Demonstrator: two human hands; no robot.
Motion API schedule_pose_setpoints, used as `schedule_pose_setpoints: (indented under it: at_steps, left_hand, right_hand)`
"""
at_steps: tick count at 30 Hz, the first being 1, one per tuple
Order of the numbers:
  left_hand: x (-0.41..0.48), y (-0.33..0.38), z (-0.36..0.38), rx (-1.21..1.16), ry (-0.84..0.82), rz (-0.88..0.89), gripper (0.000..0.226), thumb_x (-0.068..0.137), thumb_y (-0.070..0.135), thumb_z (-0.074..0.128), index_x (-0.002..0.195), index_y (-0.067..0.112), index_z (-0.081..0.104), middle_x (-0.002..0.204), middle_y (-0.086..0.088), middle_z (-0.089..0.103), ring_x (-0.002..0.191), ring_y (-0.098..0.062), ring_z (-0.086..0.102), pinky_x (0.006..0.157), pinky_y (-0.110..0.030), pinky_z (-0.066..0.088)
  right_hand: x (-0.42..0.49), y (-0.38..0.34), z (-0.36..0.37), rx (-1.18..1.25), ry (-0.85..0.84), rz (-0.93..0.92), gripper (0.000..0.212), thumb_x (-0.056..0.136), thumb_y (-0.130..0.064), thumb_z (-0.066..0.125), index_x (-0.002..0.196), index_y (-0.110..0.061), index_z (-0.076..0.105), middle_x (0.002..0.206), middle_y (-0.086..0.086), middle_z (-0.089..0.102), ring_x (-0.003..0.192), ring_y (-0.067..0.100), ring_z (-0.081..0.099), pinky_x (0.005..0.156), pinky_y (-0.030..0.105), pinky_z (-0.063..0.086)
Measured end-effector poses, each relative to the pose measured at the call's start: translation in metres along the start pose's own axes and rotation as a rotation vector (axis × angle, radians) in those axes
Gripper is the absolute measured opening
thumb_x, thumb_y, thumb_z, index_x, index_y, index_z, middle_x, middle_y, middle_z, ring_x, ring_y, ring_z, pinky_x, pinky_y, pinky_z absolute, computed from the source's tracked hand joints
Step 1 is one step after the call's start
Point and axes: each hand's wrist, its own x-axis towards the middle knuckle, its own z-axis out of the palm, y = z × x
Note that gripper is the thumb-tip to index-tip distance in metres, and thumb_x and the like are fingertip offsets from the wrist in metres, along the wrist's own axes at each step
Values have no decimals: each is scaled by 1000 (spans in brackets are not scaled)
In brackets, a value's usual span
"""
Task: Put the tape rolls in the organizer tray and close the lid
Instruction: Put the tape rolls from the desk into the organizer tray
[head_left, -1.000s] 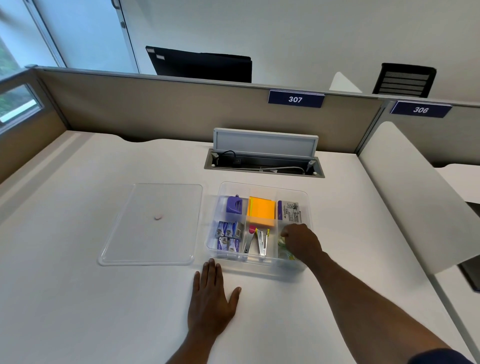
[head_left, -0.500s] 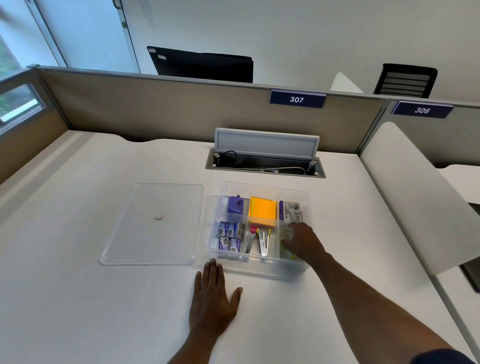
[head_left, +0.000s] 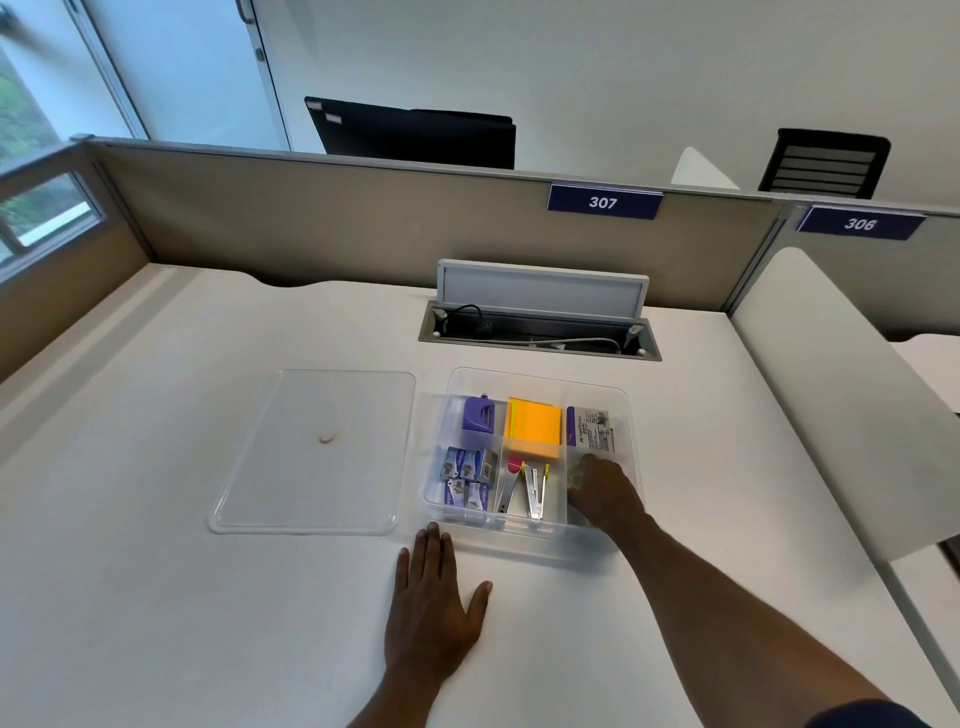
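Note:
A clear organizer tray (head_left: 631, 415) stands mid-desk with its compartments filled. My right hand (head_left: 605, 493) reaches down into the front right compartment, fingers curled over a pale yellowish tape roll (head_left: 575, 475) that shows only at its left edge. The rest of that compartment is hidden under my hand. The clear lid (head_left: 311, 452) lies flat on the desk just left of the tray, apart from it. My left hand (head_left: 431, 608) rests palm down on the desk in front of the tray's left corner, holding nothing.
The tray also holds a purple sharpener (head_left: 479, 414), orange sticky notes (head_left: 534, 427), staple boxes (head_left: 467, 478), staplers (head_left: 524, 493) and a labelled packet (head_left: 592, 427). An open cable hatch (head_left: 540, 332) lies behind the tray. A beige partition (head_left: 363, 223) bounds the back, and a white divider (head_left: 831, 395) the right.
My right hand has shifted slightly to the right and settled lower in the front right compartment. My left hand, the tray and the lid have not moved.

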Motion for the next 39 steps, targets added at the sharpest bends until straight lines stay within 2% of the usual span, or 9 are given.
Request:
schedule_pose_setpoints:
  at_steps: [4,10,17,20,24,27,29,35,39]
  left_hand:
    - [0,0,0,-4,6,1,84,87,65,27,149,9,18,159,-9,15,147,-22,10,114,-30,-13]
    - [-1,1,-1,-16,5,-1,86,86,67,24,150,11,10,160,-7,9,148,-20,2,113,-28,-18]
    - [-1,2,-4,-41,15,-3,85,86,64,33,148,8,21,158,-11,21,146,-24,15,113,-28,-13]
    - [-1,2,-3,-24,25,0,86,86,65,28,149,9,16,159,-9,16,147,-22,11,114,-29,-14]
    - [-1,1,0,-9,11,-9,86,85,67,25,149,10,16,159,-9,16,147,-21,10,120,-34,-7]
    - [0,2,-2,-3,-8,-1,83,86,64,30,145,5,28,155,-13,28,144,-25,23,115,-31,-8]
    - [-1,2,-3,-5,-2,0,83,86,63,31,144,5,30,154,-14,30,144,-27,26,114,-31,-8]
    - [-1,1,-1,-4,26,6,84,87,64,28,148,8,20,159,-11,18,147,-23,12,115,-30,-14]
    - [-1,1,0,2,32,6,84,87,65,28,148,8,17,159,-10,16,147,-23,10,120,-39,3]
  right_hand:
    - [0,-2,1,13,5,49,44,84,-26,71,118,-3,55,118,15,67,106,29,67,97,42,54]
    - [1,-3,1,-15,-11,35,46,84,-28,71,119,-4,53,120,15,66,107,29,66,100,43,52]
    - [0,-2,-2,-67,-41,9,46,85,-28,70,119,-3,51,121,16,65,108,30,65,100,42,52]
    - [0,-3,-5,-70,-52,-1,44,85,-28,69,117,-1,53,119,18,65,109,31,64,100,42,52]
    - [0,-4,-14,-46,-47,44,44,86,-28,63,117,1,54,121,20,63,108,33,62,94,38,53]
    - [1,-3,-25,-32,-42,74,47,84,-28,61,119,2,53,122,21,61,107,34,62,89,38,54]
    - [2,-2,-31,-78,-68,63,45,85,-29,61,119,0,54,122,20,63,107,33,63,90,39,55]
    - [-1,-5,-37,-310,-254,18,47,76,-28,71,115,-4,60,118,15,66,102,29,67,85,35,55]
    - [-4,-7,-34,-384,-313,12,54,73,-24,77,120,-7,57,120,11,64,106,27,65,89,36,54]
